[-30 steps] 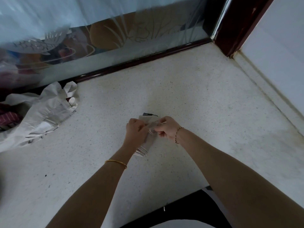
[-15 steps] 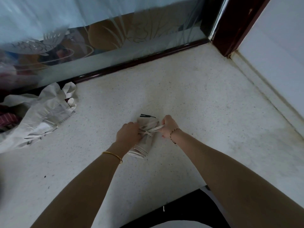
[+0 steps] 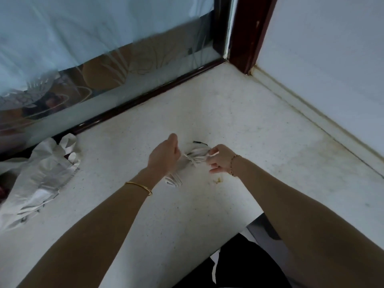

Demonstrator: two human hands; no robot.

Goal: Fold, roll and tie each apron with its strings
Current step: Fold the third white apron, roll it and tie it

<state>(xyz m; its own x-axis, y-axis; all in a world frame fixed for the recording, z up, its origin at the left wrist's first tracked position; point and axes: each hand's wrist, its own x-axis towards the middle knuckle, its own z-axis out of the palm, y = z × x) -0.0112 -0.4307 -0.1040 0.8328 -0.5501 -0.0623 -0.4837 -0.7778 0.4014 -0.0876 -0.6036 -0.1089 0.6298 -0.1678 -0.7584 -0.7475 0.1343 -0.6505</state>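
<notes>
White apron [image 3: 173,179], strings [image 3: 197,152] pinched by fingers [image 3: 214,151]

A yellowish scrap [image 3: 218,180], perhaps a crumb, lies on the speckled counter [image 3: 239,125].

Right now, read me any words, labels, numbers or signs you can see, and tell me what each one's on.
No readable text anywhere in this view.
The black tab on the rolled apron: too small to tell if it carries writing.
The glass panel: etched patterns only, no letters.
The cloth heap: no print visible.
</notes>
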